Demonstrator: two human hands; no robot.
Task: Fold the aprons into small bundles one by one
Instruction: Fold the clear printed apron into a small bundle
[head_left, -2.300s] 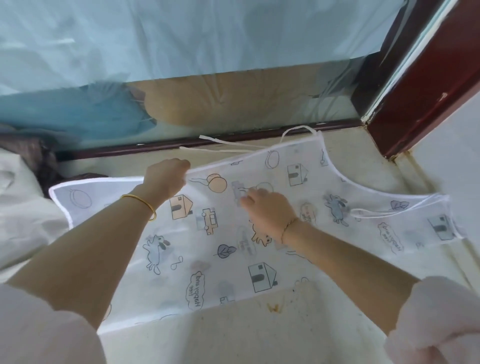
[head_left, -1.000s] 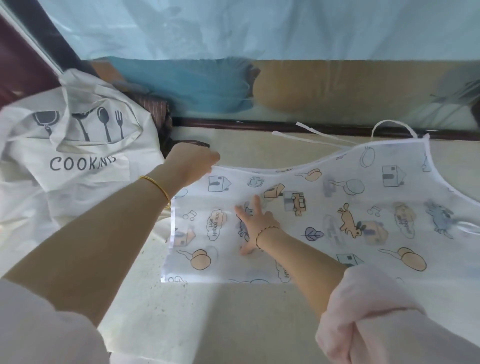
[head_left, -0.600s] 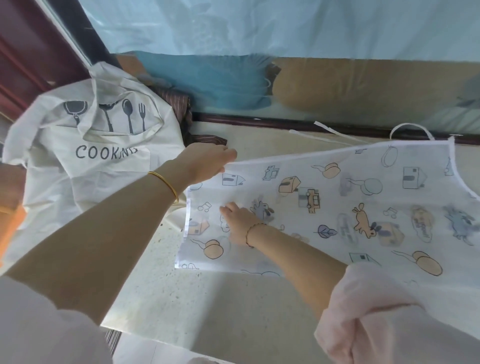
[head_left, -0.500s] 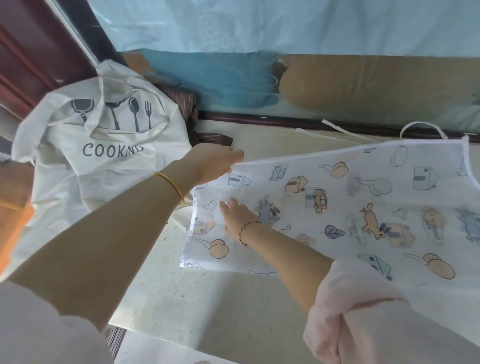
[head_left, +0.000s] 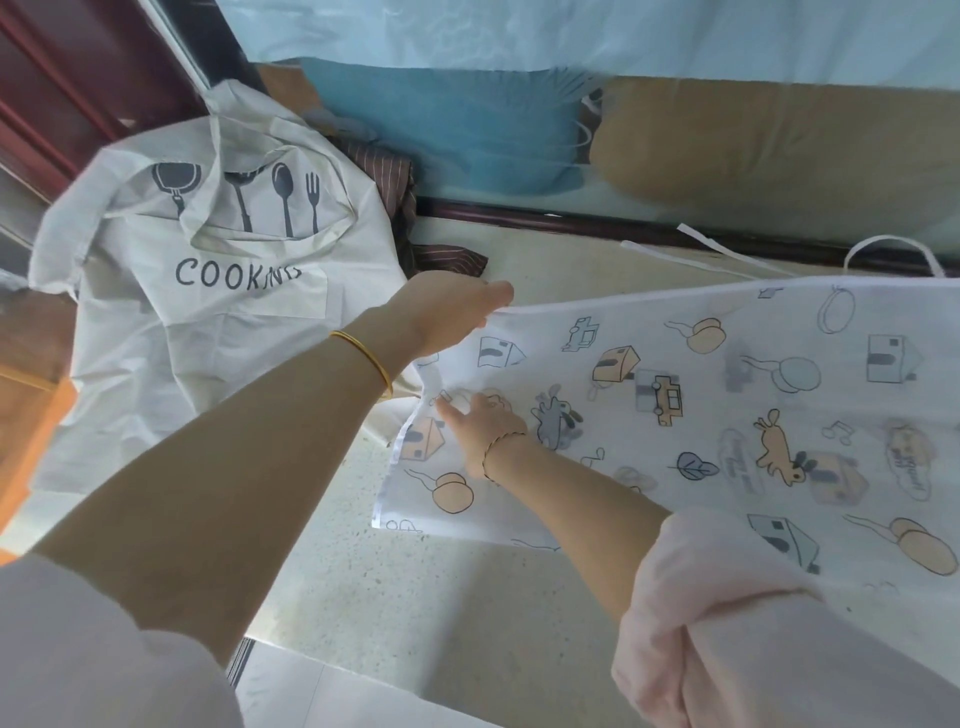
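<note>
A thin white apron printed with houses, rabbits and balloons (head_left: 727, 395) lies folded lengthwise across the pale stone ledge (head_left: 415, 597). My left hand (head_left: 447, 317) pinches its far upper-left edge and holds that edge a little off the ledge. My right hand (head_left: 483, 421) lies with straight fingers on the cloth near the apron's left end, pressing it down. The apron's white ties (head_left: 883, 249) trail at the back by the window frame.
A white apron printed "COOKING" with utensil drawings (head_left: 218, 249) is heaped at the left. A brown striped cloth (head_left: 405, 192) sits behind it. The window glass and dark frame (head_left: 571, 218) close off the back. The ledge's front edge drops off below.
My right hand has slid left across the printed apron toward its left end. My left hand has kept its pinch on the upper-left edge and lifted it slightly. The view has shifted left.
</note>
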